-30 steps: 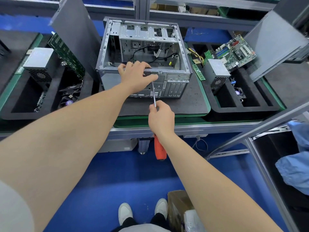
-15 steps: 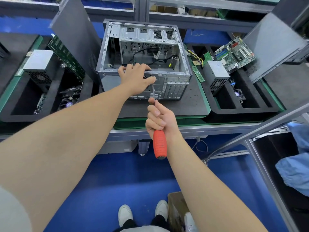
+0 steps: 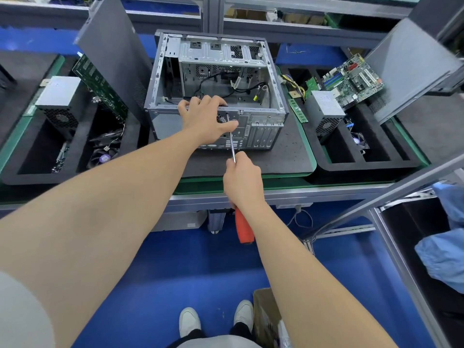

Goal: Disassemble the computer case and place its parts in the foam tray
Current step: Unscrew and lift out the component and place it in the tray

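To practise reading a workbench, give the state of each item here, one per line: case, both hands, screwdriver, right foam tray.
Computer case: side open, loose cables inside.
Left hand: grips the case's near top edge, fingers curled over it.
Screwdriver: tip at the case's rear panel.
Right hand: grips the tool's red handle.
Right foam tray: holds motherboard, power supply, fan.

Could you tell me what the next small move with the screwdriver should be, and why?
Probably turn the screwdriver to loosen whatever fastener sits at its tip. The right hand grips its red handle, the tip meets the rear panel of the computer case near the top edge, and the left hand grips that edge, bracing it. The screw itself is too small to confirm.
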